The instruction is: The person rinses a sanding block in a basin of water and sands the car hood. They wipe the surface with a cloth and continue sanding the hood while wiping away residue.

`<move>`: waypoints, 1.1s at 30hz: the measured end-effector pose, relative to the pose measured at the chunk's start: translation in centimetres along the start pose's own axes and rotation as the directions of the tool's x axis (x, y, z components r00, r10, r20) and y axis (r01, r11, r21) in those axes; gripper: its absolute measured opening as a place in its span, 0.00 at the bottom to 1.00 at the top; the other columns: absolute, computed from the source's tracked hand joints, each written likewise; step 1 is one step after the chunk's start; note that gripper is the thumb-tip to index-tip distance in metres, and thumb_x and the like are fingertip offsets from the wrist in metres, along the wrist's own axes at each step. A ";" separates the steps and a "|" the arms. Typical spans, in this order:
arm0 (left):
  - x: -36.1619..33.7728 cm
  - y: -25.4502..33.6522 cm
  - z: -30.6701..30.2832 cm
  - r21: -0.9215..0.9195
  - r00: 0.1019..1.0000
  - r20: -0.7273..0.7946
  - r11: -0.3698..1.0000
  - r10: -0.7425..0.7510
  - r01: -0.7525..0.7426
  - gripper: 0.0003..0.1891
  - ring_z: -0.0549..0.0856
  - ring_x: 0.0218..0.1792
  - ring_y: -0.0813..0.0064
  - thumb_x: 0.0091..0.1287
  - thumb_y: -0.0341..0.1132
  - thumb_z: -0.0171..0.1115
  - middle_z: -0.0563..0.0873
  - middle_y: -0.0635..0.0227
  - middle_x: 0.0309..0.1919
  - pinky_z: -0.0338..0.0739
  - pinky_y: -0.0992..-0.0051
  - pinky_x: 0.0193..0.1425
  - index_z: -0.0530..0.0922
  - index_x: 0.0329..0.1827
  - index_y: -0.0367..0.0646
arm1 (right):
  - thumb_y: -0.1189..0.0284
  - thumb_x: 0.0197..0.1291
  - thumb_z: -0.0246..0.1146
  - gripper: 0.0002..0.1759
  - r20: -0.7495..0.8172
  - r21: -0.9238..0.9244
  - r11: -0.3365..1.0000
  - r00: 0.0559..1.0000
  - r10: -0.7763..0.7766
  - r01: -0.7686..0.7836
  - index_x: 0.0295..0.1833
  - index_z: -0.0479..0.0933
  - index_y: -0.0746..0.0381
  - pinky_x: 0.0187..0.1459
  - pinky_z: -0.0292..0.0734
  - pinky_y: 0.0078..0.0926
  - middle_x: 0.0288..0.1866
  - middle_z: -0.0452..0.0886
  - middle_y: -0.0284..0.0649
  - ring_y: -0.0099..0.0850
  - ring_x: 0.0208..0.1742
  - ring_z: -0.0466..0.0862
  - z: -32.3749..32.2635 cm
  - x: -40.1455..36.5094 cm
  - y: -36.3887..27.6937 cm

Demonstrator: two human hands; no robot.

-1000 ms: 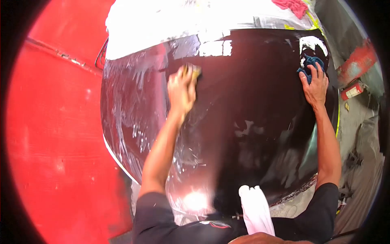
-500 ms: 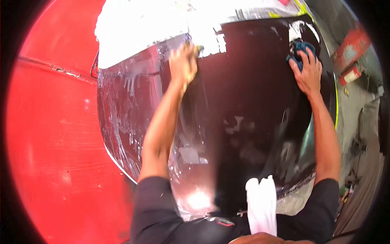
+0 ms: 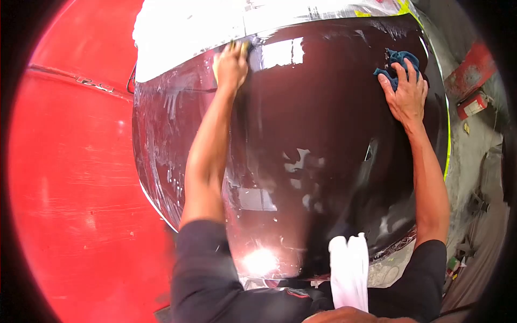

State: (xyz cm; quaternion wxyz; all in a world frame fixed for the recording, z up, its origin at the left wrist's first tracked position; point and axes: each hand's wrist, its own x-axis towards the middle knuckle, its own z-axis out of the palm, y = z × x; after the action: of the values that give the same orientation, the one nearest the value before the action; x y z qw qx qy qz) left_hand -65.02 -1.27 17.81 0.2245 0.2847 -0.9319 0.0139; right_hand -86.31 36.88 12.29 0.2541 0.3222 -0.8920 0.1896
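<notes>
A glossy dark maroon car hood [image 3: 334, 102] lies in front of me, with wet streaks over its left part. My left hand [image 3: 231, 70] is near the hood's far edge, fingers closed on a small yellow pad [image 3: 244, 50], slightly blurred and mostly covered by the fingers. At the far right of the hood, my right hand [image 3: 407, 99] presses a crumpled blue cloth [image 3: 401, 57] onto the surface with its fingers curled over it. Part of the cloth sticks out ahead of the fingertips.
White masking sheet [image 3: 188, 35] borders the hood's far side, with yellow-green tape [image 3: 447, 140] along the right edge. A red car panel [image 3: 81, 188] fills the left. On the floor at right lies a fire extinguisher [image 3: 472, 106]. A white cloth [image 3: 349, 269] hangs near my chest.
My left hand has slid left and a little farther away along the hood with the yellow pad. My right hand stays on the blue cloth in nearly the same place. The view has shifted slightly.
</notes>
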 end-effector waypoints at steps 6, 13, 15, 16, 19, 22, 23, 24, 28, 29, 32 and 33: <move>-23.0 -3.7 0.6 0.195 0.992 -0.069 0.977 0.102 -0.087 0.23 0.77 0.68 0.55 0.71 0.28 0.63 0.74 0.56 0.75 0.70 0.63 0.74 0.79 0.70 0.44 | 0.43 0.69 0.60 0.32 0.043 0.025 1.000 0.999 -0.009 0.008 0.69 0.75 0.51 0.77 0.51 0.65 0.79 0.65 0.43 0.56 0.77 0.63 -0.5 -0.4 -0.2; -5.9 -4.6 -2.0 0.047 0.991 -0.072 0.993 0.109 -0.106 0.20 0.77 0.65 0.47 0.75 0.38 0.57 0.78 0.48 0.69 0.69 0.53 0.70 0.81 0.67 0.47 | 0.44 0.70 0.59 0.32 0.027 -0.014 1.000 1.000 0.007 -0.007 0.70 0.74 0.52 0.77 0.50 0.65 0.79 0.64 0.41 0.57 0.77 0.63 -0.1 0.2 0.0; -1.7 -4.7 -0.5 -0.006 0.989 0.049 0.990 -0.138 0.138 0.19 0.77 0.67 0.50 0.77 0.39 0.53 0.79 0.52 0.69 0.69 0.53 0.70 0.82 0.66 0.48 | 0.44 0.70 0.59 0.32 0.047 -0.002 1.000 0.999 -0.001 0.001 0.70 0.74 0.52 0.77 0.50 0.65 0.79 0.64 0.41 0.57 0.77 0.63 -0.2 -0.3 0.3; -3.2 -5.2 -0.3 -0.005 0.999 -0.026 1.000 -0.027 0.027 0.20 0.77 0.67 0.50 0.77 0.39 0.53 0.78 0.53 0.70 0.68 0.53 0.71 0.80 0.68 0.48 | 0.44 0.70 0.59 0.32 0.044 0.001 1.000 0.999 -0.004 0.004 0.70 0.74 0.52 0.77 0.50 0.65 0.79 0.64 0.41 0.57 0.77 0.64 -0.2 -0.2 0.3; -17.6 -4.6 -4.4 0.213 0.999 0.009 0.976 0.045 -0.046 0.26 0.76 0.69 0.53 0.76 0.35 0.55 0.73 0.51 0.74 0.63 0.55 0.77 0.72 0.77 0.47 | 0.45 0.70 0.60 0.31 0.057 0.017 1.000 0.998 -0.018 0.017 0.70 0.74 0.52 0.77 0.51 0.66 0.80 0.64 0.41 0.57 0.77 0.64 -0.5 -0.4 0.1; -32.6 -3.4 -6.3 -0.091 0.984 -0.030 0.980 -0.178 0.175 0.25 0.76 0.67 0.50 0.73 0.30 0.57 0.77 0.52 0.72 0.64 0.57 0.76 0.76 0.73 0.47 | 0.45 0.70 0.60 0.31 0.035 -0.002 1.000 0.999 0.005 -0.005 0.70 0.73 0.52 0.76 0.51 0.65 0.80 0.64 0.41 0.57 0.77 0.64 -0.3 0.0 0.0; -29.8 -5.2 -5.8 0.035 0.991 -0.053 0.991 -0.125 0.127 0.25 0.77 0.67 0.49 0.73 0.28 0.58 0.78 0.53 0.71 0.66 0.58 0.76 0.77 0.74 0.51 | 0.45 0.70 0.60 0.31 0.038 -0.022 1.000 0.999 0.006 -0.006 0.70 0.73 0.52 0.76 0.52 0.65 0.80 0.64 0.41 0.57 0.77 0.63 -0.1 0.0 -0.3; -24.4 -7.8 -4.3 0.154 0.996 -0.066 0.986 -0.060 0.070 0.27 0.78 0.67 0.48 0.72 0.26 0.59 0.78 0.54 0.71 0.68 0.58 0.75 0.77 0.74 0.55 | 0.45 0.70 0.60 0.31 0.039 -0.024 1.000 0.999 0.001 0.000 0.70 0.73 0.52 0.76 0.52 0.65 0.80 0.64 0.41 0.57 0.77 0.63 0.1 0.1 -0.4; -0.1 -8.7 -2.7 -0.055 0.972 0.056 0.971 -0.228 0.231 0.21 0.79 0.68 0.51 0.80 0.41 0.51 0.81 0.50 0.66 0.68 0.49 0.74 0.78 0.72 0.53 | 0.45 0.70 0.59 0.31 0.026 -0.040 0.999 1.000 0.010 -0.008 0.70 0.73 0.51 0.77 0.52 0.62 0.79 0.65 0.41 0.56 0.77 0.64 0.2 0.0 0.1; -0.6 -9.3 -2.0 -0.039 0.992 -0.033 0.992 -0.122 0.121 0.21 0.78 0.69 0.51 0.79 0.40 0.52 0.80 0.51 0.67 0.68 0.51 0.74 0.78 0.72 0.53 | 0.45 0.70 0.59 0.31 0.017 -0.036 0.999 1.000 0.006 -0.006 0.70 0.73 0.51 0.77 0.52 0.61 0.79 0.65 0.41 0.56 0.77 0.65 0.1 0.4 0.3; -15.7 -9.5 -4.4 0.155 0.998 -0.060 0.987 -0.024 0.033 0.25 0.74 0.73 0.56 0.75 0.32 0.56 0.72 0.54 0.76 0.66 0.64 0.78 0.74 0.76 0.55 | 0.44 0.71 0.58 0.31 0.032 -0.009 1.000 0.999 -0.030 0.030 0.70 0.73 0.51 0.77 0.52 0.60 0.80 0.64 0.41 0.56 0.76 0.65 0.6 0.2 0.0; -23.5 -14.1 -1.4 0.235 0.991 -0.103 0.970 0.083 -0.057 0.26 0.79 0.66 0.53 0.68 0.27 0.62 0.77 0.51 0.71 0.70 0.59 0.73 0.79 0.71 0.48 | 0.44 0.71 0.58 0.31 0.040 -0.031 0.999 0.999 -0.011 0.012 0.70 0.73 0.51 0.77 0.52 0.60 0.80 0.64 0.40 0.56 0.76 0.65 0.5 -0.2 -0.2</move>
State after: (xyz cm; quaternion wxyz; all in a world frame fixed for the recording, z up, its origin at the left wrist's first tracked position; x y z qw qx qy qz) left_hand -39.58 -0.53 7.68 0.2412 0.2746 -0.9192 0.1465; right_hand -86.25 36.60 11.81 0.2423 0.3269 -0.8979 0.1678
